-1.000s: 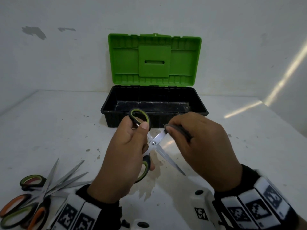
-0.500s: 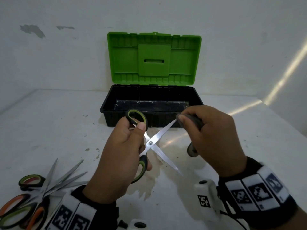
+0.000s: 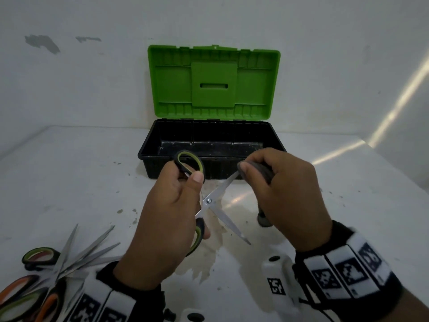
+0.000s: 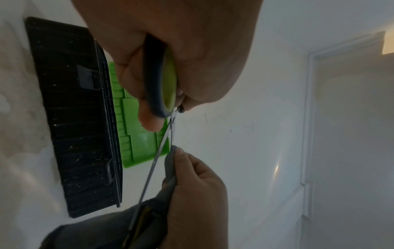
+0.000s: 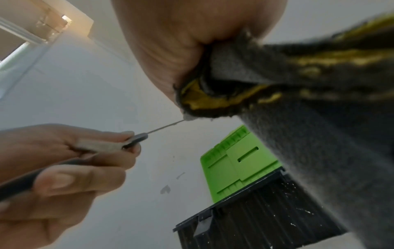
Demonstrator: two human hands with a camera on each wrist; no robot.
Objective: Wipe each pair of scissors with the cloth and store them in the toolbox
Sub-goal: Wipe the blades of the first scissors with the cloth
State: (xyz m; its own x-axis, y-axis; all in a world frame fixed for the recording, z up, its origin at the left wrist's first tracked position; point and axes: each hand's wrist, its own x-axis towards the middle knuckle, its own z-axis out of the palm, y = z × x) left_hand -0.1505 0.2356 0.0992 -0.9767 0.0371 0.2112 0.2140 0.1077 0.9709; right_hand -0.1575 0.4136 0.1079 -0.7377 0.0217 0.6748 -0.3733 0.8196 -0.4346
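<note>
A stained white table (image 3: 69,182) is carrying the open toolbox (image 3: 148,156) at the far side. The left hand (image 3: 167,219) is gripping the green-handled scissors (image 3: 209,201), spread wide, while the right hand (image 3: 285,191) is pinching the grey cloth (image 3: 257,170) round the upper blade's tip. Wiping is likely underway; the lower blade is probably waiting, then storage. More scissors (image 3: 46,275) are lying near left, well clear.

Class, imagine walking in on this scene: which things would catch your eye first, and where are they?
The bright green lid of the open toolbox stands against the back wall. In front, the left hand holds open scissors while the right hand pinches a grey cloth round one blade. More scissors lie piled at the table's near-left corner.
</note>
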